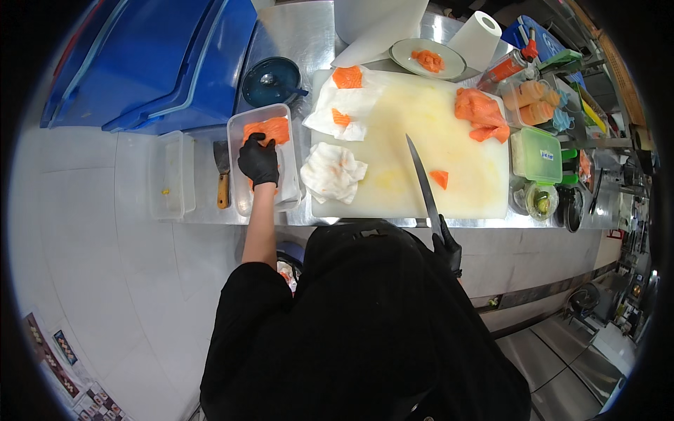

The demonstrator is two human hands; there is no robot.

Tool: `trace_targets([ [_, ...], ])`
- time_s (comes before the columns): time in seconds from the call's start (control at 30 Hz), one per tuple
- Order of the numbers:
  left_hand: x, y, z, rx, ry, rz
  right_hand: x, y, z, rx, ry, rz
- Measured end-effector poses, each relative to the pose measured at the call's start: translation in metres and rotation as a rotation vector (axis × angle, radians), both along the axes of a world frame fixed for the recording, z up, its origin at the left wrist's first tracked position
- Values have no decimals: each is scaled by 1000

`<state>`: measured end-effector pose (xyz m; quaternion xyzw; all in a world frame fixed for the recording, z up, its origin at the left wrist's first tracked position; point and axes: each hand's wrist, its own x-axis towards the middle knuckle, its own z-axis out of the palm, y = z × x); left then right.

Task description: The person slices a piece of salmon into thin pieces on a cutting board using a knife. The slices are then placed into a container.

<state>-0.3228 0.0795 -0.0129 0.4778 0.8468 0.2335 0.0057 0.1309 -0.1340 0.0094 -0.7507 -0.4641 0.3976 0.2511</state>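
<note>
My left hand (259,162), in a black glove, reaches into a clear plastic container (235,202). Its fingertips lie at the near edge of an orange salmon fillet (275,128); whether they grip it is hidden. At the front edge of the table my gloved right hand (447,246) holds a long-bladed knife (419,171) by the handle. The blade reaches over a white cutting board (400,197), tip pointing away from me. Right of the blade rests a small salmon piece (439,179). Larger salmon pieces (478,111) are at the board's right edge.
White paper towels (319,108) carry two salmon pieces; a crumpled cloth or towel (331,172) lies nearer. Around the board stand a plate (400,60), a blue bowl (253,97), a torch (503,68) and a green-lidded box (537,155). A scraper (223,187) and blue bins (142,63) are leftward.
</note>
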Motion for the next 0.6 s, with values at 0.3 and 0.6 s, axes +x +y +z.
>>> trace_targets([
  [0.3,-2,0,7,54,138,-198,24,6,-11,-48,-102,53],
  [0.6,5,17,-18,48,118,-382,24,24,-1,-4,146,-17],
])
